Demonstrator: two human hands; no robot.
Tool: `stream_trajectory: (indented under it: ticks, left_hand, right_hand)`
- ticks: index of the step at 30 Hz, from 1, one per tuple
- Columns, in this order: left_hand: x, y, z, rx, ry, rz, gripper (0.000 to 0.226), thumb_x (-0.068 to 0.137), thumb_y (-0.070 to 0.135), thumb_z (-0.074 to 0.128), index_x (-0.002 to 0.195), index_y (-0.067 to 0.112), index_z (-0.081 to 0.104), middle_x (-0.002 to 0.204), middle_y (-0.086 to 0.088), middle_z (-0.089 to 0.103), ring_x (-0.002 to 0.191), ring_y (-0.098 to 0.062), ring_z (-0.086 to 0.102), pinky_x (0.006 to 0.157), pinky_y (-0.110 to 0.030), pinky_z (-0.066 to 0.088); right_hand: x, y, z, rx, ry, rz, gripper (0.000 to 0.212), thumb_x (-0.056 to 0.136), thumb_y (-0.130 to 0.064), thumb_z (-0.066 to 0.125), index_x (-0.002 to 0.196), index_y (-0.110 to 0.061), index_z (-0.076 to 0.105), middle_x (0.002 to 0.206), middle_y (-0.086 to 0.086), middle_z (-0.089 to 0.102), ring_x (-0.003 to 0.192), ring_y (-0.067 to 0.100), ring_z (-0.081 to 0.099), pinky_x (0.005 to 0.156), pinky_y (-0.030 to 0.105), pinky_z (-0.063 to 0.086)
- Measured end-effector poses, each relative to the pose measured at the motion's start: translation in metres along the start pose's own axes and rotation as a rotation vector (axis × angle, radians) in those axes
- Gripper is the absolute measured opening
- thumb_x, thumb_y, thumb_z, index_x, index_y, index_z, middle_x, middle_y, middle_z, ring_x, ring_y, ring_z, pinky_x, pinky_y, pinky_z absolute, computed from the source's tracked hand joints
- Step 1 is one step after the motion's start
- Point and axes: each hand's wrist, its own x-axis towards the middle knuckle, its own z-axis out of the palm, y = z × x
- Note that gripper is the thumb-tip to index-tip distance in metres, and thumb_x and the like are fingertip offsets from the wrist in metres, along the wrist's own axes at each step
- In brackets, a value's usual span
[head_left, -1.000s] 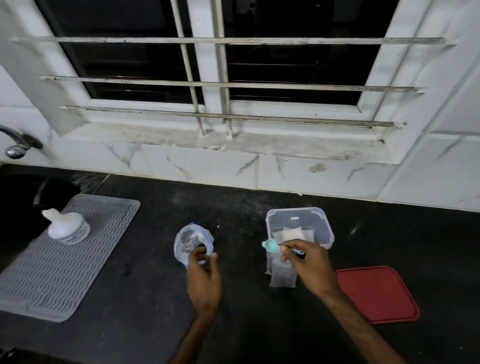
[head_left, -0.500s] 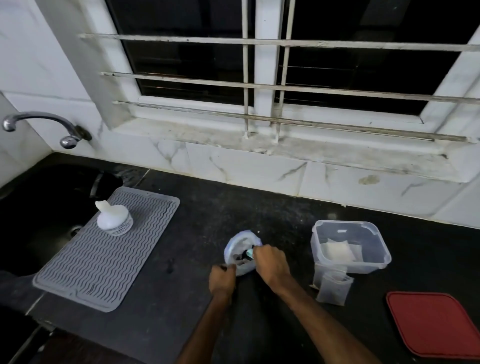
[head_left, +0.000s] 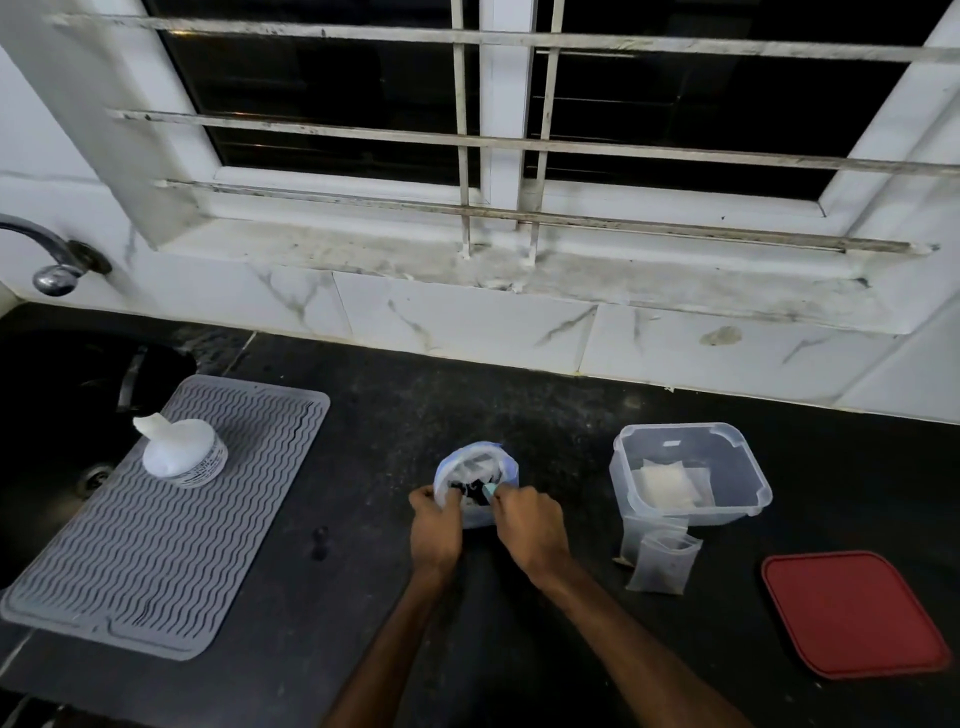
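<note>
Black counter (head_left: 519, 415). Left hand (head_left: 435, 525): pinches near rim of plastic bag (head_left: 475, 467), mouth held open. Right hand (head_left: 527, 525): grips teal spoon (head_left: 490, 488), tip pointing left into bag. Bag: upright, left of clear tub (head_left: 675, 427); right hand nearer tub. Red lid (head_left: 852, 613): right of tub

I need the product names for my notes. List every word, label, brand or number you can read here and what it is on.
No text here can be read.
White tub on the grey mat: dark print round its side, too blurred to read.
Clear box: a small pale mark on its far wall, too small to read.
Plastic bag, pouches, red lid: no print visible.
</note>
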Motion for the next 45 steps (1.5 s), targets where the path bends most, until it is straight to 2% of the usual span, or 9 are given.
stream_trajectory:
  ticks: [4, 7, 11, 14, 20, 24, 32, 39, 45]
  left_hand:
    - [0.014, 0.003, -0.002, 0.286, -0.100, 0.077, 0.038, 0.085, 0.059, 0.062, 0.103, 0.026, 0.058, 0.091, 0.006, 0.065, 0.086, -0.015, 0.063, 0.073, -0.031, 0.048]
    - [0.023, 0.001, -0.001, 0.339, -0.058, 0.128, 0.031, 0.090, 0.045, 0.061, 0.102, 0.018, 0.070, 0.094, -0.003, 0.072, 0.089, -0.020, 0.067, 0.075, -0.032, 0.052]
    - [0.024, 0.002, 0.004, 0.127, -0.148, 0.108, 0.012, 0.093, 0.023, 0.062, 0.100, 0.016, 0.069, 0.094, -0.002, 0.070, 0.089, -0.018, 0.066, 0.071, -0.027, 0.049]
    - [0.027, -0.002, 0.005, 0.014, -0.176, 0.057, 0.016, 0.086, 0.008, 0.068, 0.102, 0.009, 0.067, 0.097, -0.010, 0.072, 0.094, -0.028, 0.068, 0.079, -0.038, 0.054]
    - [0.026, 0.002, 0.002, -0.052, -0.309, 0.088, 0.021, 0.087, 0.003, 0.067, 0.107, 0.009, 0.067, 0.099, -0.012, 0.072, 0.093, -0.024, 0.069, 0.076, -0.031, 0.056]
    - [0.024, 0.010, 0.005, -0.115, -0.193, 0.020, 0.017, 0.094, 0.005, 0.055, 0.100, 0.009, 0.071, 0.090, -0.010, 0.073, 0.082, -0.020, 0.070, 0.067, -0.025, 0.056]
    - [0.022, 0.015, 0.012, -0.068, -0.087, 0.101, 0.046, 0.086, -0.004, 0.064, 0.131, 0.004, 0.056, 0.120, -0.009, 0.065, 0.109, -0.023, 0.063, 0.098, -0.043, 0.052]
    - [0.025, 0.019, 0.012, -0.037, -0.141, 0.142, 0.054, 0.077, -0.022, 0.054, 0.126, 0.003, 0.055, 0.123, -0.015, 0.062, 0.112, -0.025, 0.061, 0.094, -0.039, 0.053]
    - [0.021, 0.019, 0.013, 0.046, -0.070, 0.230, 0.044, 0.076, -0.006, 0.073, 0.112, 0.014, 0.059, 0.107, 0.001, 0.064, 0.098, -0.013, 0.062, 0.084, -0.027, 0.053]
  right_hand:
    - [0.003, 0.001, -0.004, -0.080, -0.052, -0.087, 0.025, 0.099, -0.013, 0.041, 0.120, -0.010, 0.054, 0.110, 0.011, 0.068, 0.098, 0.030, 0.067, 0.079, 0.039, 0.051]
    - [0.011, 0.004, -0.005, -0.114, -0.051, -0.119, 0.027, 0.098, -0.009, 0.041, 0.122, -0.010, 0.054, 0.110, 0.011, 0.068, 0.098, 0.031, 0.068, 0.078, 0.039, 0.052]
    - [0.018, 0.008, 0.005, 0.016, -0.050, -0.002, 0.025, 0.098, -0.015, 0.042, 0.115, -0.011, 0.060, 0.110, 0.009, 0.068, 0.099, 0.027, 0.067, 0.081, 0.038, 0.052]
    - [0.021, 0.013, 0.010, 0.212, 0.040, 0.144, 0.024, 0.097, -0.026, 0.047, 0.100, -0.016, 0.069, 0.098, 0.004, 0.072, 0.088, 0.020, 0.068, 0.078, 0.036, 0.056]
    - [0.024, 0.015, 0.013, 0.316, 0.032, 0.217, 0.022, 0.095, -0.028, 0.054, 0.093, -0.014, 0.071, 0.094, 0.003, 0.071, 0.087, 0.019, 0.067, 0.075, 0.032, 0.054]
    - [0.024, 0.013, 0.015, 0.333, -0.002, 0.228, 0.024, 0.095, -0.030, 0.052, 0.097, -0.014, 0.070, 0.100, 0.006, 0.070, 0.092, 0.022, 0.067, 0.079, 0.035, 0.054]
    - [0.026, 0.010, 0.019, 0.369, -0.027, 0.290, 0.026, 0.094, -0.029, 0.055, 0.108, -0.012, 0.070, 0.107, 0.006, 0.070, 0.100, 0.021, 0.065, 0.084, 0.032, 0.051]
    - [0.028, 0.010, 0.017, 0.399, -0.027, 0.316, 0.027, 0.092, -0.030, 0.057, 0.109, -0.013, 0.070, 0.109, 0.005, 0.071, 0.102, 0.022, 0.065, 0.084, 0.031, 0.051]
    - [0.028, 0.015, 0.019, 0.422, -0.042, 0.324, 0.025, 0.091, -0.030, 0.058, 0.099, -0.012, 0.073, 0.101, 0.006, 0.073, 0.095, 0.022, 0.067, 0.076, 0.029, 0.050]
